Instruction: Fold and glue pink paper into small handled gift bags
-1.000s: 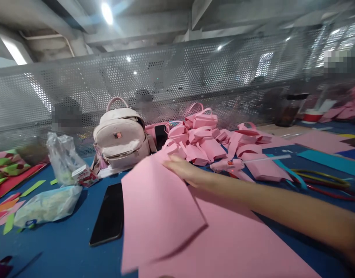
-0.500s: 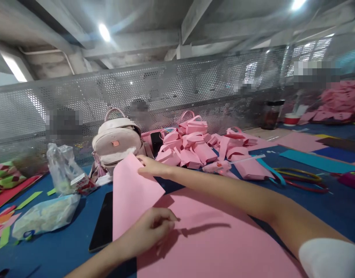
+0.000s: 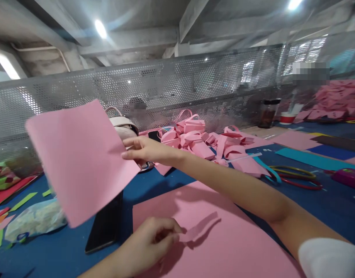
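My right hand (image 3: 146, 150) pinches the right edge of a pink sheet (image 3: 81, 158), which hangs raised and tilted at the left, in front of a pale backpack (image 3: 123, 126). A larger pink sheet (image 3: 223, 235) lies flat on the blue table. Over its left edge rests my left hand (image 3: 158, 239), with its fingers curled together. A thin strip-like shape and a dark shadow stretch from those fingertips across the large sheet. What the left fingers hold cannot be made out.
A black tablet-like slab (image 3: 104, 227) and a clear bag (image 3: 35, 222) lie at the left. Folded pink bags (image 3: 194, 135) are heaped behind. Teal strips (image 3: 319, 160), scissors-like loops (image 3: 296, 177) and a lidded jar (image 3: 268, 113) are at the right. A perforated metal screen (image 3: 171, 88) closes off the back.
My right hand has lifted the smaller pink sheet off the large one and swung it left, now covering most of the backpack. My left hand has barely moved.
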Motion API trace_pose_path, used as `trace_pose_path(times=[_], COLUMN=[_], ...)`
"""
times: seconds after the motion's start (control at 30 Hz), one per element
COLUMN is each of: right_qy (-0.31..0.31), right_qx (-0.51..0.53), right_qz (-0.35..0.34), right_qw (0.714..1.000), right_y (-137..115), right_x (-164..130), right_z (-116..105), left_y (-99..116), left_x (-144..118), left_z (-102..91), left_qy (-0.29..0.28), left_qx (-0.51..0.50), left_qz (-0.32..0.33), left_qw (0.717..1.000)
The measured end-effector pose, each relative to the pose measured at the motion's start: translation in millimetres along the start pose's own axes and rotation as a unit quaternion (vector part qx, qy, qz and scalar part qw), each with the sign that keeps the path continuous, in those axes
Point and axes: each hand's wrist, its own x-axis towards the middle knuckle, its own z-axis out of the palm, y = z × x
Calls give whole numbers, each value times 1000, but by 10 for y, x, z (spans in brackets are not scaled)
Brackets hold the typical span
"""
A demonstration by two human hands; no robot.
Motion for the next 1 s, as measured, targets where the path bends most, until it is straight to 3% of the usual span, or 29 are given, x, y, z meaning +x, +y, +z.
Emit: trace_pose_path(times=[0.1, 0.27, 0.33, 0.43, 0.57, 0.67, 0.77, 0.9, 1.0], right_qy=[45, 13, 12, 58, 171, 190, 180, 161, 185], right_qx=[-52, -170, -238, -363, -510, -553, -545, -448, -348], right_qz=[69, 182, 207, 213, 196, 208, 200, 136, 98], right_qw=[995, 968, 949, 905, 820, 785, 794, 869, 914], right_y=[97, 647, 757, 679, 390, 300, 346, 436, 419], right_x=[50, -59, -122, -178, -198, -239, -285, -220, -111], right_z=[24, 150, 169, 93, -151, -296, -347, -366, -403], left_y=[-5, -58, -64, -64, -83, -107, -126, -144, -158], left_x=[-7, 7, 10, 15, 28, 36, 39, 42, 49], left_z=[18, 32, 32, 34, 51, 70, 84, 87, 82], left_qy=[-9, 13, 24, 25, 23, 9, 8, 7, 7], left_qx=[-14, 9, 33, 19, -24, -57, -69, -74, -76], left_qz=[-4, 14, 23, 22, 17, -4, 0, 8, 4], left_qw=[1000, 1000, 999, 999, 999, 998, 998, 997, 997])
